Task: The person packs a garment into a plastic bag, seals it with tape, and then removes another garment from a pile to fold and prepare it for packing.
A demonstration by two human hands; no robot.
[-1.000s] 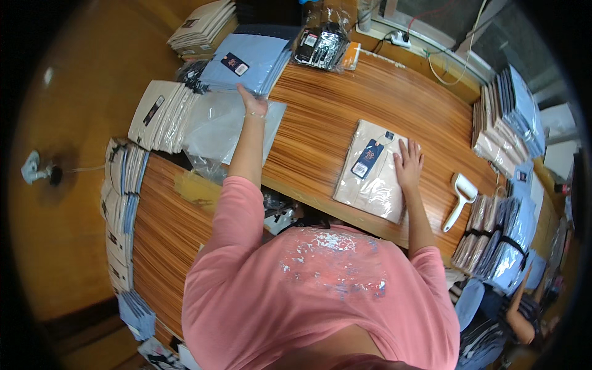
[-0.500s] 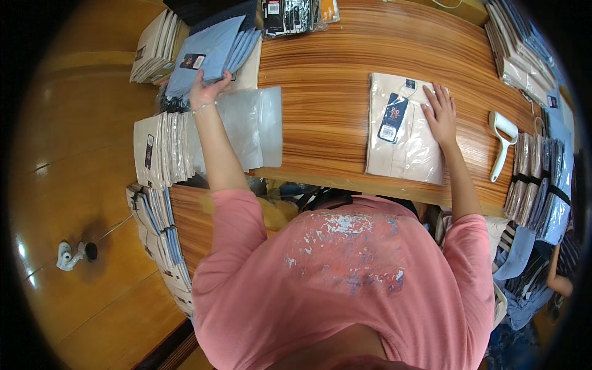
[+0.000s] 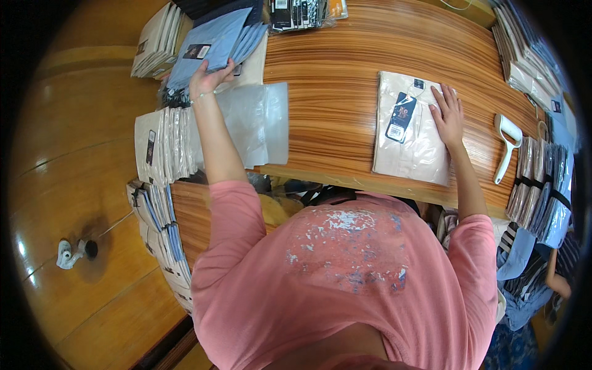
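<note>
At the far left of the table, my left hand (image 3: 209,80) is at the near edge of a stack of folded light-blue shirts (image 3: 219,37). Its thumb lies on the top shirt and the other fingers reach around that edge; how many shirts it pinches is hidden. To the right, a folded beige shirt in a clear bag (image 3: 404,151), with a dark hang tag (image 3: 401,117) on its front, lies flat on the table. My right hand (image 3: 449,120) rests open on its upper right side, fingers stretched out.
Clear plastic bags (image 3: 274,123) lie beside a row of bagged beige shirts (image 3: 148,145) at my left. A white lint roller (image 3: 507,145) is right of the bagged shirt. Strapped bundles of shirts (image 3: 536,179) stand at the right edge. Packaged tags (image 3: 299,15) lie at the far side.
The whole view has shifted slightly. My left fingers sit a little farther along the blue shirts' edge. My right hand stays on the beige shirt.
</note>
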